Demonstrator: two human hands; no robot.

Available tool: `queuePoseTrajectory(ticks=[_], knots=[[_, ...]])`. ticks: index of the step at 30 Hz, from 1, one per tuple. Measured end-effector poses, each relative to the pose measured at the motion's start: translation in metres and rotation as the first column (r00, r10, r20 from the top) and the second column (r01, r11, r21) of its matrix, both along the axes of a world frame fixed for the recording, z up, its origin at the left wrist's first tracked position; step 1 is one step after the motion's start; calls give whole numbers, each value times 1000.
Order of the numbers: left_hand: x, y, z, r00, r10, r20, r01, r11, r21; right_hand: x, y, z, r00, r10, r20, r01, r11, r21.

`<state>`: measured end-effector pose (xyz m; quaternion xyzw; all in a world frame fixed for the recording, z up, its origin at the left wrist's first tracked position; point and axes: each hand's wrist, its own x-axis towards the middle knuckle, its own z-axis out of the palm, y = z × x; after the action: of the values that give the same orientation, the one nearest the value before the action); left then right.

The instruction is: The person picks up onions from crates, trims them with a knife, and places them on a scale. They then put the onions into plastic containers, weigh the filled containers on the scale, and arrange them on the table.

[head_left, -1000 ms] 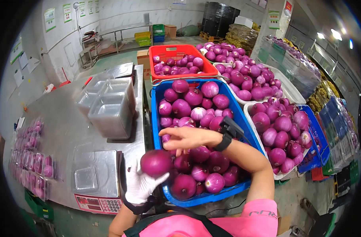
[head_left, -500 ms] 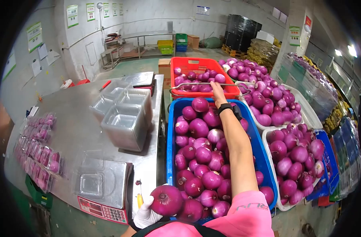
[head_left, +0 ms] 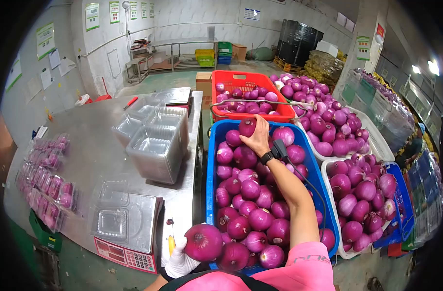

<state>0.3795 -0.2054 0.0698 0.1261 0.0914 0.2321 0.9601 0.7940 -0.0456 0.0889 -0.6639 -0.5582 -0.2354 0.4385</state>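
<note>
My left hand, in a white glove, grips a large red onion over the near left corner of the blue crate. Beside the gloved fingers shows a yellow handle with a dark tip. My bare right hand reaches to the back of this crate, its fingers closed round another red onion. A black watch is on that wrist, with a dark cable running down beside the forearm. Many red onions fill the crate under my arm.
Left of the crate stands a steel table with stacked clear plastic trays, a scale bearing one tray, and packed onions. A red crate with a metal bar and white crates of onions lie beyond and right.
My right hand has come back from the red crate's near edge and closed round an onion at the back of the blue crate. My left hand keeps its onion, almost unmoved.
</note>
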Motion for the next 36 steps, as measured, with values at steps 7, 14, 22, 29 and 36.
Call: queuePoseTrajectory(ticks=[7,14,22,29,36], knots=[[-26,0,1,995,-34,-95,46,991,129,-60,-81,48,652,436,-620,-366,898,245],[-139,22,-11,997,-7,-80,23,980,200,-138,-177,80,-664,295,-687,-304,733,608],[-332,109,5,924,371,-91,-295,845,446,-362,-167,81,-279,283,-918,-455,803,385],[-381,186,20,708,655,-265,80,297,951,-536,-59,23,760,538,-365,-650,643,-405],[-344,229,-23,586,771,-250,553,-155,819,-578,0,-26,924,383,-7,-238,561,-793]])
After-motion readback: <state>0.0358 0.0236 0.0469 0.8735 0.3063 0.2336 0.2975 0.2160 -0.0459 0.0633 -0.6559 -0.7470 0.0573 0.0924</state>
